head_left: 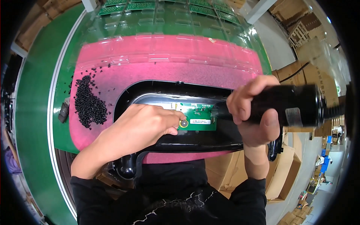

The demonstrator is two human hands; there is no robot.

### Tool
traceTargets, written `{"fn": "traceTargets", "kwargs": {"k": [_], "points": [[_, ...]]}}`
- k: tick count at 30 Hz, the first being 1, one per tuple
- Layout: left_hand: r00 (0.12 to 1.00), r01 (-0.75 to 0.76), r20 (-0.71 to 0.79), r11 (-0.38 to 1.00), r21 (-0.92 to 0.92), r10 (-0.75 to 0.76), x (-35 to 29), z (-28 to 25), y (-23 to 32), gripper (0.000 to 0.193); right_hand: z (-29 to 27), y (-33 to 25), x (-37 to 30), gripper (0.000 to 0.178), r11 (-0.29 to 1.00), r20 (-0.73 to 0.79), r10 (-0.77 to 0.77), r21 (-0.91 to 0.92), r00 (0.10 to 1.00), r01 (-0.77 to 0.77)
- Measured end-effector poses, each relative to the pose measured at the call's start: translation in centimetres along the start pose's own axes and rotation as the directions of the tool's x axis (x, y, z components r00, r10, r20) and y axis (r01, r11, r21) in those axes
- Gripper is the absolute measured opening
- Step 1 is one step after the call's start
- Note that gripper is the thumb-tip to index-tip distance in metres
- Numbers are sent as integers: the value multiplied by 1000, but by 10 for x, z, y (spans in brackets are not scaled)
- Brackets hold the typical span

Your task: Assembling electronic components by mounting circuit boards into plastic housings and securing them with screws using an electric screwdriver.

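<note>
A green circuit board (202, 122) lies inside a long black plastic housing (187, 145), over a shiny silvery area. It has a white label and a round gold-ringed part at its left end. My left hand (144, 122) comes in from the left, its fingers bent and closed at the left end of the board, next to that round part. What lies under the fingertips is hidden. My right hand (255, 112) is wrapped round a black electric screwdriver (290, 105), held nearly level and blurred. Its front end points at the board's right edge; the bit cannot be made out.
A heap of small black screws (89, 103) lies left of the housing on the pink mat (210, 71). Clear plastic trays (165, 47) stand behind, with more green boards (140, 6) at the far end. An open cardboard box (287, 174) is at the lower right.
</note>
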State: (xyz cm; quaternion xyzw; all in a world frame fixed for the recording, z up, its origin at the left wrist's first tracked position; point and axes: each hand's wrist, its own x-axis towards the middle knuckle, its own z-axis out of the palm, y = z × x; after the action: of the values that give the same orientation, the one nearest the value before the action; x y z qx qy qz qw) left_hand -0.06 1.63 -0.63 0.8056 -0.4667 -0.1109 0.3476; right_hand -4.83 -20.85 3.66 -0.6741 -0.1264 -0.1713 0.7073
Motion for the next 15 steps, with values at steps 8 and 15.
{"fn": "traceTargets", "kwargs": {"k": [8,15], "points": [[997,-69,-46,990,-122,64,3,6,-14,13,4,-24,-39,48,985,19,132,108,991,-133],[991,-123,-57,988,-97,118,1,1,-7,21,12,-15,-35,42,884,5,-64,465,998,54]]}}
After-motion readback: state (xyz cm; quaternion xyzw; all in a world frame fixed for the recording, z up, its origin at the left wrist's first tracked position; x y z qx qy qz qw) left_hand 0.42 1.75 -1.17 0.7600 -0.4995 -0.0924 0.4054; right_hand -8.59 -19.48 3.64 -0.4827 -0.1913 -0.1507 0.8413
